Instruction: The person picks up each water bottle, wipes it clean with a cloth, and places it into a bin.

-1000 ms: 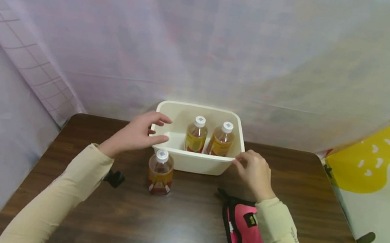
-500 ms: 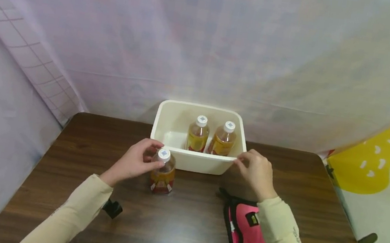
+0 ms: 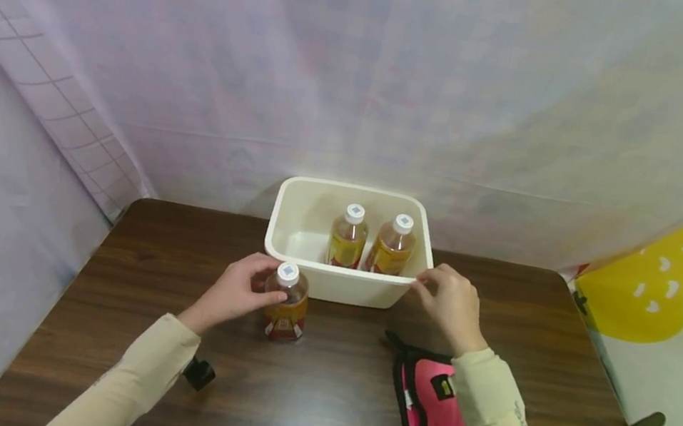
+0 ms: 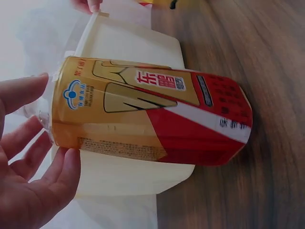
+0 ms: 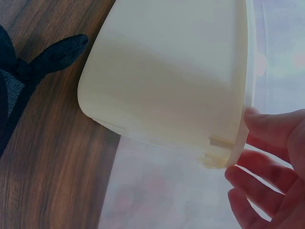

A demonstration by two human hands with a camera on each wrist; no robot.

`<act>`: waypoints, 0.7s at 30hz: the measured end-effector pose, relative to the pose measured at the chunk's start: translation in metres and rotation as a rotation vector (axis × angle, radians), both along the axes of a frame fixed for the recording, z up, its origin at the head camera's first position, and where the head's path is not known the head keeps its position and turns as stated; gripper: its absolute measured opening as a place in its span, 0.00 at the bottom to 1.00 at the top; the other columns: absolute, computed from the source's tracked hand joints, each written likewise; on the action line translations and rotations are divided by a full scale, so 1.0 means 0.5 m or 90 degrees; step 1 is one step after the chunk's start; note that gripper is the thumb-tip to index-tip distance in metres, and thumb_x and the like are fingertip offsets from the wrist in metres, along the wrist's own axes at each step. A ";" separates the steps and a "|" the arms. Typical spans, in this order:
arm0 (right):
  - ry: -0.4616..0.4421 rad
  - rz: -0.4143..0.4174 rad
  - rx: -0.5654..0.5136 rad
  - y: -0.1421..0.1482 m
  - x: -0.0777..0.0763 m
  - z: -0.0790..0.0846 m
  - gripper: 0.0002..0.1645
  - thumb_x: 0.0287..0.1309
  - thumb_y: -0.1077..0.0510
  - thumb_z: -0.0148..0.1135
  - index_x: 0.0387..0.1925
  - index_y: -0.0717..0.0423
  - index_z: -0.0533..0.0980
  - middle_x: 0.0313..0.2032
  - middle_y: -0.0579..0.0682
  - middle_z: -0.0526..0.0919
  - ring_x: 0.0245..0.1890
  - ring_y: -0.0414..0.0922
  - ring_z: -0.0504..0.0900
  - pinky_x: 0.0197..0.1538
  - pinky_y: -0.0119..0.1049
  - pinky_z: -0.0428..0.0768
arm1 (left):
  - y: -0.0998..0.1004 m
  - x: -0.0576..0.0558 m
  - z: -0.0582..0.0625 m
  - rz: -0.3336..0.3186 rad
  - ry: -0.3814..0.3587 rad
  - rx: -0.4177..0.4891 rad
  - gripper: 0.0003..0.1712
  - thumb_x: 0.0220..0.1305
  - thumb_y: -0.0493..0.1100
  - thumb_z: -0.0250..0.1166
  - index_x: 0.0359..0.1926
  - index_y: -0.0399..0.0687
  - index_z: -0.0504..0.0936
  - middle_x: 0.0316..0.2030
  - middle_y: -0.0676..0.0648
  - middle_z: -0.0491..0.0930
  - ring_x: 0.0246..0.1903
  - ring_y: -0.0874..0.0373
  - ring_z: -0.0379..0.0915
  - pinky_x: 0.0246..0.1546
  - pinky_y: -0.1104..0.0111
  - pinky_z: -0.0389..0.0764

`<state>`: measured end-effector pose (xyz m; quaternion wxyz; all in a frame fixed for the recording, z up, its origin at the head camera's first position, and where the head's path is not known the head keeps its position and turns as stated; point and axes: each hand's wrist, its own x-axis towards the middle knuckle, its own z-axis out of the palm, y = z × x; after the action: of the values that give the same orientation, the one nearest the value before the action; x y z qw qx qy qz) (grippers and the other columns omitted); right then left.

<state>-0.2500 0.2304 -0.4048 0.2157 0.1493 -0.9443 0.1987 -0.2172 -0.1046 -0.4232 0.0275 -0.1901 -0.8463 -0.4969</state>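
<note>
A drink bottle (image 3: 286, 310) with a white cap and a yellow-and-red label stands upright on the table, just in front of a white plastic bin (image 3: 347, 288). My left hand (image 3: 236, 294) grips its shoulder below the cap; the left wrist view shows the label (image 4: 152, 112) facing the camera. At the bin's front right corner, my right hand (image 3: 446, 304) pinches the rim (image 5: 247, 71) between thumb and fingers. Inside the bin, a second bottle (image 3: 347, 242) and a third bottle (image 3: 391, 250) stand side by side, their bases hidden by the front wall.
A pink pouch with black trim (image 3: 442, 406) lies by the right forearm, partly under the sleeve. A small black object (image 3: 199, 373) shows beside the left wrist. Behind the brown wooden table (image 3: 315, 411) hangs a pale curtain (image 3: 358, 86).
My left hand has come down from above the bin's left side and taken hold of the front bottle's shoulder. My right hand has stayed on the bin's rim.
</note>
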 end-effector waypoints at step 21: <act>-0.032 0.024 0.028 0.005 0.008 0.014 0.11 0.43 0.56 0.70 0.31 0.56 0.81 0.29 0.48 0.79 0.26 0.47 0.77 0.25 0.45 0.74 | 0.000 -0.002 -0.001 -0.003 -0.026 0.019 0.23 0.47 0.37 0.70 0.47 0.39 0.78 0.46 0.42 0.75 0.44 0.48 0.72 0.37 0.68 0.80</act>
<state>-0.2458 0.2330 -0.3977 0.1848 0.1670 -0.9506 0.1853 -0.2180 -0.1045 -0.4238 0.0122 -0.1815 -0.8385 -0.5136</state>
